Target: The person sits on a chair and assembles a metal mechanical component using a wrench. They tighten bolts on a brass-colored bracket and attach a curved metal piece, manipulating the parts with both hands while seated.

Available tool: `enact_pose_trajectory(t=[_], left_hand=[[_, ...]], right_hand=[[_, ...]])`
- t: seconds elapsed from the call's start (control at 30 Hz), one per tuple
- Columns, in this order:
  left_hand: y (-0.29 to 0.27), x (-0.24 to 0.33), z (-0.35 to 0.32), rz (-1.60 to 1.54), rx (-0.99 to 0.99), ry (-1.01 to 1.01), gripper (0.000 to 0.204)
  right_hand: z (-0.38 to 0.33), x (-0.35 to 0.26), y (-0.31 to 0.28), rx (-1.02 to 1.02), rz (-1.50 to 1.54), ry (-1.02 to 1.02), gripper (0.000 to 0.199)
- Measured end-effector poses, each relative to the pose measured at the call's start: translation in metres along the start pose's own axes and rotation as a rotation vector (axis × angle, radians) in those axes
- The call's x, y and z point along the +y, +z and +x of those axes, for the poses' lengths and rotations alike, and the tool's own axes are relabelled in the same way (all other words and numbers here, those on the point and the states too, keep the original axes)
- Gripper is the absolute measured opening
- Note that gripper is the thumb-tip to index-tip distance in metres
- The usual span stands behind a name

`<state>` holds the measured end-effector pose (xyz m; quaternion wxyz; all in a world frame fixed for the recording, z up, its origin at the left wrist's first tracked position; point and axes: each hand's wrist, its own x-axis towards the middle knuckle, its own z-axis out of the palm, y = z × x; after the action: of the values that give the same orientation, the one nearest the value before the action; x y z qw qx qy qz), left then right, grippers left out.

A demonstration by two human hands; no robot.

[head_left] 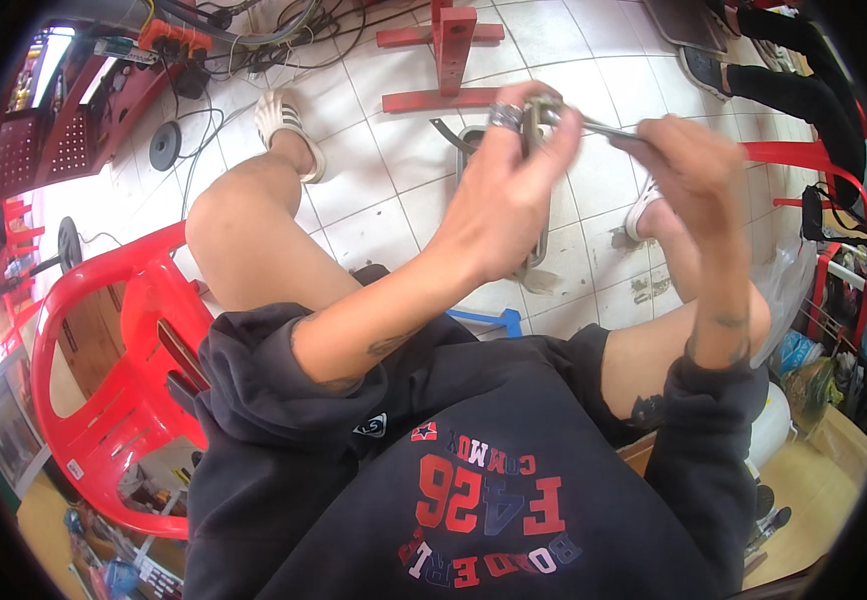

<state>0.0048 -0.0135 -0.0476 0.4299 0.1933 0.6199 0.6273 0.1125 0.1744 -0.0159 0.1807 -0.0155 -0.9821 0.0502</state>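
Observation:
My left hand (509, 190) is raised in front of me, its fingers and thumb closed around a worn, grey-brown metal piece (532, 132). That piece looks long and frame-like; its lower end shows below the palm, and its exact kind is unclear. From the right, my right hand (689, 160) grips a slim metal rod-like tool (604, 128), whose handle is hidden in the fist. The tool's far end reaches the top of the metal piece by my left thumb. Motion blurs the right hand a little.
A red metal stand (451, 60) rises from the white tiled floor ahead. To my left is a red plastic chair (54, 370); cables (284, 50) tangle at the far left. Another person's dark-clad legs (789, 95) are at the far right, near a cardboard box (844, 445) and plastic bags.

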Motion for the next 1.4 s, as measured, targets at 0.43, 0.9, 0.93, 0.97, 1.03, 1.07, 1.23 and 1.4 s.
enact_pose_trajectory(t=[0.43,0.9,0.93,0.97,1.03,1.07,1.23,1.4], left_hand=[[0.005,-0.015,0.004,-0.125,-0.127,-0.280,0.066],[0.018,-0.011,0.003,0.308,-0.138,-0.143,0.068],[0.019,-0.012,0.002,0.317,-0.155,-0.144,0.067],[0.021,-0.013,0.001,0.327,-0.175,-0.145,0.066],[0.023,-0.017,0.001,0.334,-0.200,-0.148,0.065],[0.024,-0.020,0.000,0.333,-0.202,-0.151,0.064],[0.026,-0.035,0.001,0.330,-0.233,-0.168,0.063],[0.024,-0.024,0.000,0.262,-0.228,-0.202,0.060]], right_hand=[[-0.024,0.004,-0.008,-0.174,0.178,0.142,0.018],[-0.025,-0.008,-0.018,0.060,0.796,0.479,0.015],[-0.024,-0.006,-0.017,0.081,0.867,0.445,0.015],[-0.025,-0.006,-0.017,0.103,0.936,0.413,0.014],[-0.028,-0.012,-0.011,0.123,0.988,0.410,0.011],[-0.028,-0.016,-0.008,0.132,1.016,0.407,0.010],[-0.025,-0.023,-0.001,0.146,0.726,0.167,0.011],[-0.029,-0.018,-0.008,0.183,0.866,0.456,0.011]])
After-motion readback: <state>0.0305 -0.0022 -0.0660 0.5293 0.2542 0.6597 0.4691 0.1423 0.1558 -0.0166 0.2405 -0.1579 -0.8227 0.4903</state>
